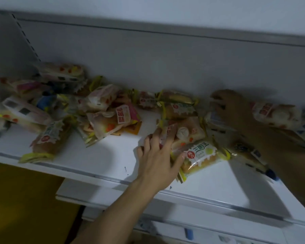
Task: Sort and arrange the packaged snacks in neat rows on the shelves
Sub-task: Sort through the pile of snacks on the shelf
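Note:
Many packaged snacks lie jumbled on a white shelf (113, 155). My left hand (158, 154) reaches in from below with straight, spread fingers resting on a pale bread packet (185, 131). Its thumb touches a green-labelled cake packet (199, 155) near the shelf's front edge. My right hand (236, 110) is blurred at the back right, its fingers bent down over a pale packet (212, 118). Whether it grips that packet is unclear. A white packet with a red label (275, 115) lies just right of that hand.
A loose heap of packets (42, 106) fills the shelf's left half, with a strawberry packet (120, 118) in the middle. The grey back panel (165, 67) rises behind. A lower shelf (165, 228) and a brown surface (25, 199) lie below.

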Motion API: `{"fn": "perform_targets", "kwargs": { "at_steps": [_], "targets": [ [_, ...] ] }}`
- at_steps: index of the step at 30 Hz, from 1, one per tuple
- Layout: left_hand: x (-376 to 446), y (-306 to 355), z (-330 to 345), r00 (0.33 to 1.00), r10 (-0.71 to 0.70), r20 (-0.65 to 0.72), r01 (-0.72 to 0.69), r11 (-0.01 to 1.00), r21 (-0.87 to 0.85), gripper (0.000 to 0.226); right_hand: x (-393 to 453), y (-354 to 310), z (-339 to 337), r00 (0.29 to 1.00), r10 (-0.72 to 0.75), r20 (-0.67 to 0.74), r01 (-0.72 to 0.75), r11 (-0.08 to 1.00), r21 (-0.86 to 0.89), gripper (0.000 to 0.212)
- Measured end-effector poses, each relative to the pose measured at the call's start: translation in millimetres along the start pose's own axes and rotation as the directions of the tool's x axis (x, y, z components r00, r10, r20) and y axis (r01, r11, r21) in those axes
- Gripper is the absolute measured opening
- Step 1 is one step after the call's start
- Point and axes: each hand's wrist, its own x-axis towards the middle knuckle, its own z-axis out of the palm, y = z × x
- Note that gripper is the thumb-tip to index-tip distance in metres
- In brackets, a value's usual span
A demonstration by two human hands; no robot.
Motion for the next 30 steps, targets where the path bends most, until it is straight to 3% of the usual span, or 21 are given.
{"fn": "perform_targets", "kwargs": {
  "at_steps": [2, 4, 7, 10, 13, 14, 17, 20, 22, 24, 27, 30],
  "targets": [
    [3.7, 13.7, 8.5, 1.0, -0.023, 0.003, 0.023, 1.0, 0.015, 0.07, -13.0, -6.7, -16.8, 0.981, -0.02, -0.191, 0.031, 0.998, 0.054, 0.016],
    [11.3, 26.0, 13.2, 1.0, -0.008, 0.022, 0.008, 1.0, -0.001, 0.07, -25.7, -21.3, -29.8, 0.973, -0.002, -0.23, 0.03, 0.993, 0.116, 0.012],
    [29.5, 29.0, 15.2, 0.993, 0.054, 0.101, -0.05, 0.998, -0.049, 0.074, -35.6, -47.3, -36.8, 0.984, -0.033, -0.174, 0.069, 0.976, 0.205, 0.016],
    [38.0, 15.3, -5.4, 0.989, 0.094, 0.113, -0.075, 0.983, -0.168, 0.072, -38.0, -81.3, -32.8, 0.996, -0.083, -0.028, 0.088, 0.964, 0.25, 0.027],
    [33.8, -10.6, -33.7, 0.96, 0.231, -0.155, -0.246, 0.966, -0.083, 0.045, -39.4, -111.1, -20.3, 0.986, -0.134, 0.103, 0.098, 0.951, 0.293, 0.035],
    [35.5, -25.3, -41.9, 0.95, 0.209, -0.231, -0.235, 0.968, -0.091, 0.039, -39.1, -120.1, -16.6, 0.979, -0.147, 0.144, 0.096, 0.945, 0.313, 0.036],
    [36.2, -80.4, -63.5, 0.906, 0.05, -0.421, -0.125, 0.98, -0.153, 0.04, -34.3, -147.7, -1.6, 0.963, -0.175, 0.205, 0.102, 0.941, 0.322, 0.04],
    [41.5, -140.1, -77.4, 0.874, -0.129, -0.468, 0.12, 0.992, -0.049, 0.053, -19.8, -187.4, 21.0, 0.956, -0.202, 0.213, 0.133, 0.945, 0.3, 0.043],
    [48.7, -163.0, -74.6, 0.905, -0.183, -0.383, 0.205, 0.979, 0.016, 0.064, -4.2, -220.5, 42.9, 0.95, -0.235, 0.208, 0.171, 0.944, 0.282, 0.041],
    [55.2, -167.7, -63.6, 0.971, -0.086, -0.224, 0.099, 0.994, 0.049, 0.072, 12.2, -249.1, 64.0, 0.958, -0.228, 0.175, 0.178, 0.948, 0.264, 0.038],
    [56.0, -154.1, -44.5, 0.998, 0.021, -0.059, -0.016, 0.997, 0.069, 0.074, 34.4, -267.7, 79.9, 0.986, -0.155, 0.054, 0.131, 0.942, 0.308, 0.036],
    [62.0, -142.9, -40.7, 0.995, 0.039, 0.097, -0.047, 0.995, 0.088, 0.069, 42.3, -259.3, 87.8, 0.977, -0.163, 0.14, 0.117, 0.95, 0.289, 0.037]
  ]
}}
